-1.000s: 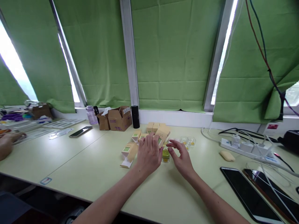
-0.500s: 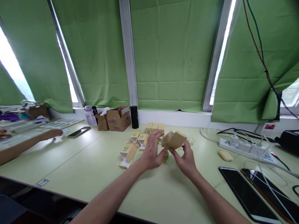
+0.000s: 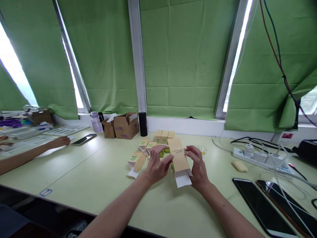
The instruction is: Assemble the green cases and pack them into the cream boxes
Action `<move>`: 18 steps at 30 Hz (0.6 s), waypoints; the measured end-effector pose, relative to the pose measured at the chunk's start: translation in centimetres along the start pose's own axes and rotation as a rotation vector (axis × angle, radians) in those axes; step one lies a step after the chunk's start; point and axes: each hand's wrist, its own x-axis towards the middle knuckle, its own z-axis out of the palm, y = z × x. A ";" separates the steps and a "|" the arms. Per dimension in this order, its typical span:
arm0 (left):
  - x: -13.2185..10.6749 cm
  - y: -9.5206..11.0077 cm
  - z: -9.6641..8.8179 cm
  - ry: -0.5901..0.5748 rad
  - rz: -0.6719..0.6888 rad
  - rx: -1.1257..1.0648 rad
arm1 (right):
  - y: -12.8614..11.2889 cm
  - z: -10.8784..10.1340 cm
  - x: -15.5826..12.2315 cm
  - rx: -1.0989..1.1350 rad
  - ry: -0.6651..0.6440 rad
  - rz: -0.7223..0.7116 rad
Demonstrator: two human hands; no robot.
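A small tan cardboard box (image 3: pixel 180 158) is tilted between my hands, its white end flaps folded out towards me. My right hand (image 3: pixel 198 168) grips its right side, with the thumb partly hidden behind it. At the left edge, my left hand (image 3: pixel 158 165) has its thumb and forefinger closed against the box. Beyond my left hand are small green items (image 3: pixel 162 153), partly covered by fingers and box. Just left of my left hand lies an open tan box (image 3: pixel 136 162) with a green label and white flap. Similar boxes (image 3: pixel 143 144) sit behind it.
Several closed tan boxes (image 3: pixel 164 136) stand at the back. Behind on the left are a brown carton (image 3: pixel 126 127) and a black cylinder (image 3: pixel 142 124). A power strip (image 3: pixel 262 158), cables and a tablet (image 3: pixel 260 205) lie right. Another person's hand (image 3: pixel 60 141) is far left.
The box has turned from lying sideways to pointing its open flapped end towards me, showing a printed face. My right hand has shifted to its right side; my left hand has moved slightly down.
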 end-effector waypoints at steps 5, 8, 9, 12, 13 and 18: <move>-0.2 -0.2 -0.4 0.043 0.038 0.009 | 1.3 0.4 -0.5 -0.086 0.074 0.076; 0.3 0.2 -0.6 0.081 0.061 -0.074 | 1.8 0.6 -0.7 -0.097 0.078 0.114; 0.4 0.3 -0.7 0.073 0.052 -0.109 | 1.9 0.6 -0.8 -0.099 0.077 0.122; 0.8 0.7 -0.8 0.034 -0.016 -0.246 | 1.7 0.5 -0.7 -0.101 0.072 0.126; 0.8 0.7 -0.8 0.029 -0.038 -0.304 | 1.6 0.5 -0.7 -0.101 0.070 0.124; 0.0 0.1 0.4 0.091 -0.303 -0.563 | 1.2 0.2 -0.6 -0.105 0.044 0.122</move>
